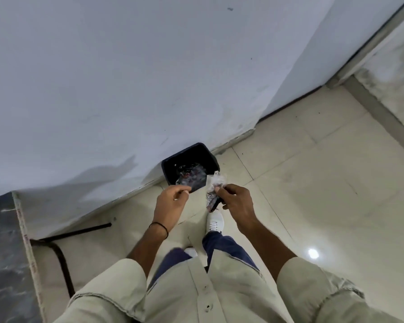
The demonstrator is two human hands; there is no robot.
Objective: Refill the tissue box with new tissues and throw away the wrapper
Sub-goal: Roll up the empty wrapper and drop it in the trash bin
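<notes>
A clear, crumpled plastic wrapper [212, 191] is stretched between my two hands, just above the near edge of a black waste bin [182, 152]. My left hand [170, 203] pinches the wrapper's left edge between thumb and fingers. The bunched right part, with some dark print on it, is gripped by my right hand [237, 205]. The bin stands on the floor against the white wall and holds some dark, shiny rubbish. No tissue box is in view.
A dark marbled table top [2, 257] fills the lower left, with black metal legs [58, 250] beneath it. Pale floor tiles [313, 183] spread to the right. My white shoe [215, 221] stands just short of the bin.
</notes>
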